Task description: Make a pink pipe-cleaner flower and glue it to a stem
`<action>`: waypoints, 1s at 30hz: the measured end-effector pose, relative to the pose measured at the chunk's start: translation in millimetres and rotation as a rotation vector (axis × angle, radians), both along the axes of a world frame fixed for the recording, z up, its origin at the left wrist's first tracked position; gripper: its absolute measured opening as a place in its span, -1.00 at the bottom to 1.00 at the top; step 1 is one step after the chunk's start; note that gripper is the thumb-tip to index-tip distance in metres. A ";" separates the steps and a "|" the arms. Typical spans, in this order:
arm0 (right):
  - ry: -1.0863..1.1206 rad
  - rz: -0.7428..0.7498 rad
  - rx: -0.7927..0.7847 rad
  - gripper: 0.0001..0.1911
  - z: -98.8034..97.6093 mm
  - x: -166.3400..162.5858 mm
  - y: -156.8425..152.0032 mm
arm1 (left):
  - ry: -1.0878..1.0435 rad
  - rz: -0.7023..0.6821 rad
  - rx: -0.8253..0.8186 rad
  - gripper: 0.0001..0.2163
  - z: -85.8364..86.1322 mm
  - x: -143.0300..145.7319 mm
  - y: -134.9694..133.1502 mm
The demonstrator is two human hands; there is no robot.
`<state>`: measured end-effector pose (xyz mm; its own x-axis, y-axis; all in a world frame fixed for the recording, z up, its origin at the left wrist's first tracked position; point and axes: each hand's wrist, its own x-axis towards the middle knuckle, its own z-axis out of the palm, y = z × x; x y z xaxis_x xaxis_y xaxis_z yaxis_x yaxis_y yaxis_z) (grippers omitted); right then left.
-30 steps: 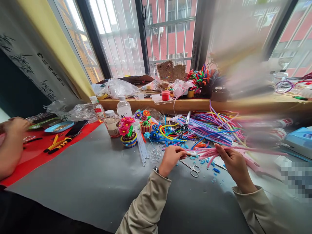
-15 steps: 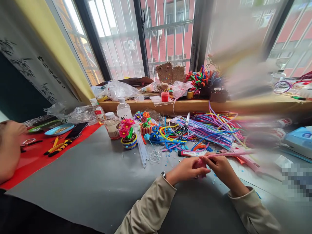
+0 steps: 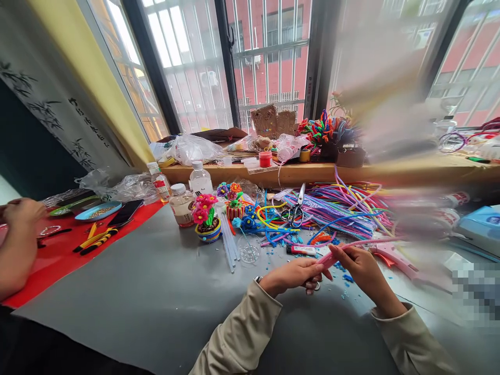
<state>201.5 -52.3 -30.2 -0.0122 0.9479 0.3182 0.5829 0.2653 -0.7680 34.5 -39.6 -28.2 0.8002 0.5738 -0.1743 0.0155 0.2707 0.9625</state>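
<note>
Pink pipe cleaners (image 3: 326, 258) stretch between my two hands, above the grey table. My left hand (image 3: 294, 274) is closed, its thumb and fingers pinching the lower left end. My right hand (image 3: 361, 270) pinches the same pink bundle farther up. A long pink strand trails from it to the right, past the pink glue gun (image 3: 402, 264). Behind my hands lie a red and black tube (image 3: 301, 250) and scattered blue scraps (image 3: 346, 277). How many strands are in the bundle I cannot tell.
Scissors (image 3: 297, 205) stand among a pile of coloured pipe cleaners (image 3: 339, 208). Left of them are a pot of pink flowers (image 3: 207, 224), clear glue sticks (image 3: 229, 245) and bottles (image 3: 180, 205). Another person's hand (image 3: 25, 212) is over the red mat (image 3: 50, 265) at far left.
My hands have moved slightly apart, with the pink pipe cleaners now showing straighter between them. My left hand has shifted a little left. The other person's hand has moved slightly.
</note>
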 end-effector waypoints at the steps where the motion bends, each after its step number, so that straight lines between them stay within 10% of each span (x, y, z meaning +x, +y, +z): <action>1: 0.005 -0.014 0.001 -0.53 0.1 1.2 0.1 | 0.000 0.024 0.014 -0.64 -1.2 -0.3 1.2; 18: 0.044 -0.143 -0.005 -0.52 -1.0 3.0 1.8 | 0.115 0.435 0.372 -0.64 -6.6 1.6 8.1; 30: 0.085 -0.144 0.007 -0.52 0.3 1.5 0.4 | 0.025 0.587 0.156 -0.65 -4.0 -0.4 7.4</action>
